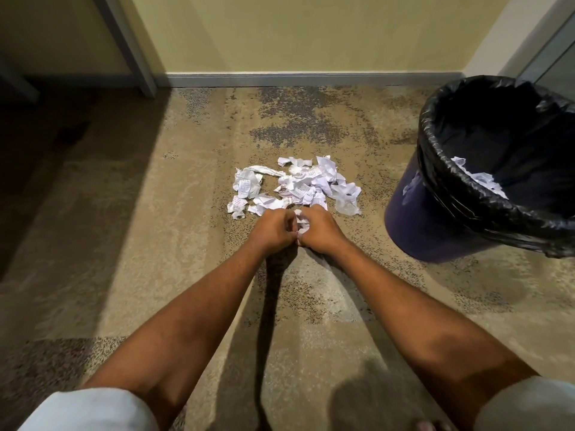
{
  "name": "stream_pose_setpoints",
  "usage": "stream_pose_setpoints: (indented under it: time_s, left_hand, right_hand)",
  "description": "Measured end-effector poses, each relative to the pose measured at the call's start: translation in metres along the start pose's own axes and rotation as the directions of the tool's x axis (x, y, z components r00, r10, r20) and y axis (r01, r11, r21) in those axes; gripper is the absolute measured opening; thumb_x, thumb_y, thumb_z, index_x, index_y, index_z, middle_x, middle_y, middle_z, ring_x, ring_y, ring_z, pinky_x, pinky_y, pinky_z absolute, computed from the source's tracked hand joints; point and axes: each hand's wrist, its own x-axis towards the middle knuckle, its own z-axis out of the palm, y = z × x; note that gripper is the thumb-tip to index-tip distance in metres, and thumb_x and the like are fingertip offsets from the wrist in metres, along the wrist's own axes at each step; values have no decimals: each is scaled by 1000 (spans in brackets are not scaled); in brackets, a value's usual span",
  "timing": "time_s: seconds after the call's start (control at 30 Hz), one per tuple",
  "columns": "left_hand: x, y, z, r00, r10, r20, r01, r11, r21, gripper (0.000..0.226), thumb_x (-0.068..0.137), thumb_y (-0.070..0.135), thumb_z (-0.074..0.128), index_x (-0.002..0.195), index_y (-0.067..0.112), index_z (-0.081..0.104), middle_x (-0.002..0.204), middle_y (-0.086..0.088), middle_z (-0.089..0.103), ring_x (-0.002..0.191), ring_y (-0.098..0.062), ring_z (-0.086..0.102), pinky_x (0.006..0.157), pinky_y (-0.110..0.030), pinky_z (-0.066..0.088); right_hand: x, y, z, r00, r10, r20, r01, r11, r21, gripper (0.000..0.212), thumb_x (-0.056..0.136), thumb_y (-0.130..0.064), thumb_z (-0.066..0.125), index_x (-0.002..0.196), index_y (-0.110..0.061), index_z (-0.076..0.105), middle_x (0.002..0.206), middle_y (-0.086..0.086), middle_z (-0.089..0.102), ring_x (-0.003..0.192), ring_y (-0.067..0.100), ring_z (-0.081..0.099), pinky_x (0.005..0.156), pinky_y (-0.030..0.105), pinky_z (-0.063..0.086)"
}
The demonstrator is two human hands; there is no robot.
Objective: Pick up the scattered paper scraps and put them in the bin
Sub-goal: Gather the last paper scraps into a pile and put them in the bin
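On the carpet [155, 244], left hand [273, 227] and right hand [320, 229] together pinch one crumpled scrap [301, 219] at the near edge of the pile [308, 181]; gathering, likely next a lift rightward over the bin [435, 169]

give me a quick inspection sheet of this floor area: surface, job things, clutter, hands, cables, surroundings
surface: mottled beige carpet, partly in shadow on the left.
job's things: paper scraps lie in a loose pile on the carpet; the bin, with a black liner, stands to the right of the pile and apart from it; binned paper already lies inside.
clutter: nothing seen.
grippers: left hand and right hand meet at the pile's near edge, fingers curled round a crumpled scrap between them.
cables: nothing seen.
surroundings: yellow wall with a grey baseboard; a grey post at far left.
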Motion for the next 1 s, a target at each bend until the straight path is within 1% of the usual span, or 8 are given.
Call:
stream_pose_setpoints:
  time_s: [0.13,0.2,0.33,0.47,0.6,0.73,0.8,1.0]
  left_hand:
    - [-4,0,1,1000,-18,-25,15,996,-93,17,82,13,87,80,16,69,81,4,72,82,-15,69,68,-31,57]
    - [-5,-1,1,999,-33,-8,32,988,-152,18,82,15,88,82,14,70,82,1,73,81,-17,70,65,-30,54]
    - [-9,1,-3,996,-90,15,90,951,-297,16,83,18,87,84,16,72,86,-3,76,83,-22,75,67,-37,63]
    - [-10,14,-14,991,-125,36,127,864,-488,14,85,12,84,92,8,72,87,-10,79,76,-24,77,67,-39,63]
    - [-9,36,-28,996,-87,24,83,776,-626,19,87,2,81,100,-5,68,91,-20,78,79,-33,77,80,-49,64]
    - [-8,61,-44,997,-73,-26,33,701,-713,24,85,-1,81,101,-10,65,95,-24,77,86,-39,79,80,-42,66]
    - [-10,75,-56,997,-62,-47,6,669,-743,19,85,-4,79,98,-6,65,93,-22,75,78,-29,77,71,-32,64]
    - [-15,118,-95,997,15,-81,-76,529,-845,19,87,-5,80,98,-2,65,112,-36,71,92,-33,75,85,-34,65]
  right_hand:
    - [-5,0,0,992,118,-47,-105,970,218,25,77,3,80,86,-16,67,97,2,67,87,17,62,59,27,47]
    - [-10,-4,-6,973,231,-13,-209,898,386,27,78,6,81,91,-16,72,104,2,71,92,16,67,67,35,62]
    - [-14,-3,-21,934,335,126,-343,741,577,36,80,16,75,101,-13,73,110,13,74,95,25,77,80,39,67]
    - [-17,-5,-38,916,362,172,-368,591,718,38,86,20,69,109,-10,70,113,23,74,88,28,81,83,42,67]
    - [-24,-15,-59,927,351,135,-316,533,785,31,89,20,65,108,-3,71,112,24,75,92,29,80,88,40,66]
    - [-32,-30,-85,945,318,74,-239,517,822,28,91,19,63,109,-1,69,105,24,75,79,23,75,75,29,64]
    - [-35,-39,-99,953,302,33,-195,526,828,27,92,18,63,111,-1,69,111,23,74,85,24,76,84,33,66]
    - [-40,-72,-146,952,261,-160,-55,659,750,24,89,16,68,104,-3,71,106,26,76,82,27,78,83,37,67]
